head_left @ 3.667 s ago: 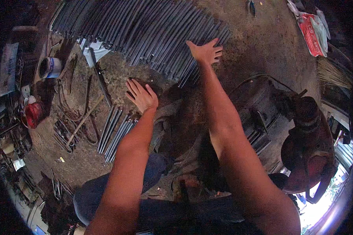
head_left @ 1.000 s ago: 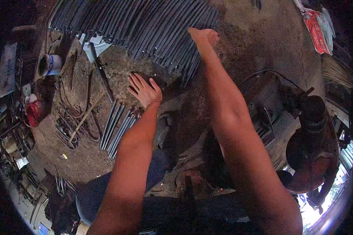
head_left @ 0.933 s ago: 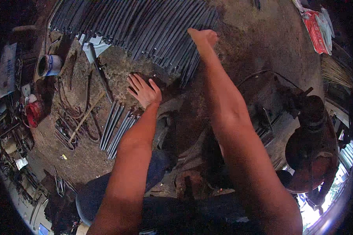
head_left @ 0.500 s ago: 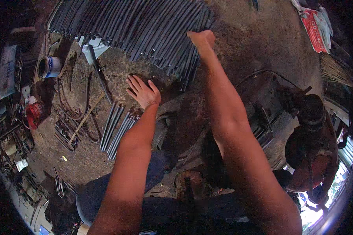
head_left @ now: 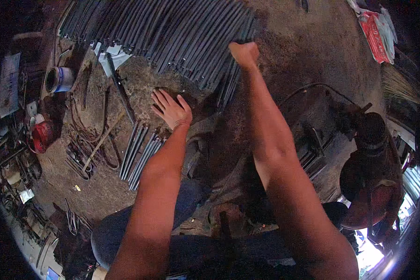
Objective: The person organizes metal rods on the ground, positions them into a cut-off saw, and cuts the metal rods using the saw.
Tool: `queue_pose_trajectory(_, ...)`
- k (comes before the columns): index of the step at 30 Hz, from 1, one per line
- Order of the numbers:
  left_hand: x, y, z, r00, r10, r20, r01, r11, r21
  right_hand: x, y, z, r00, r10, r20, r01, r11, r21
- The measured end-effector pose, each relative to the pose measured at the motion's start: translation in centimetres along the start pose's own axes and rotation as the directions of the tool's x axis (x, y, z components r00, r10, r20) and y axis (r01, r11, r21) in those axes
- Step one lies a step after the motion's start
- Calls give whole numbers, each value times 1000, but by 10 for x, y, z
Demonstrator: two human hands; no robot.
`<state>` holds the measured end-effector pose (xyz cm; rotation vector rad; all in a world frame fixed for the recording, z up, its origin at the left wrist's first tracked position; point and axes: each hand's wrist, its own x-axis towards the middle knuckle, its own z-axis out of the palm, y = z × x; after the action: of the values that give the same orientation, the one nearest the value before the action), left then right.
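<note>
My left hand (head_left: 173,110) lies flat on the brown floor with its fingers spread, holding nothing. Just below it are several short, shiny metal rods (head_left: 142,156), laid side by side. A wide row of long dark metal rods (head_left: 172,39) covers the far part of the floor. At that row's right edge, my right hand (head_left: 246,54) is closed in a fist with its thumb toward the rods. What its fingers hold, if anything, is hidden. A few of the dark rods (head_left: 227,91) stick out nearer to me than the others, left of my right forearm.
Left of my hands are a paint tin (head_left: 65,80), a red container (head_left: 42,136), a dark bar (head_left: 120,88) and bent metal pieces (head_left: 81,158). To the right stand a dark machine (head_left: 371,135), a cable (head_left: 319,85), a red-and-white bag (head_left: 376,37) and broom bristles (head_left: 396,83).
My right hand has shifted slightly toward me and to the right, still closed. The nearer rod ends beside it have come a little closer. My left hand stays in place.
</note>
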<state>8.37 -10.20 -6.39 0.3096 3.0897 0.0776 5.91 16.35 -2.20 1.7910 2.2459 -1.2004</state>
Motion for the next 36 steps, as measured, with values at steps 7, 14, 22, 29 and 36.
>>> queue_pose_trajectory(7, -2, 0, 2, 999, 20, -45, -21, 999, -25, -7, 53, -11, 939, 327, 108, -342, 852, 396)
queue_pose_trajectory(14, -9, 0, 15, 998, 30, -49, -29, 999, 29, -103, 75, -67, 934, 72, 350, -313, 641, 701)
queue_pose_trajectory(22, 36, 8, -78, 600, -116, 791, 276, 959, -69, -254, 42, -191, 954, -292, 62, 148, 643, 751)
queue_pose_trajectory(29, 5, 69, -314, 225, 659, 718, 459, 578, -675, -337, 1, -283, 911, -352, -215, 388, 556, 735)
queue_pose_trajectory(36, -201, 91, -481, 136, 954, 266, -335, 297, -894, -436, 1, -391, 909, -255, -329, 397, 292, 870)
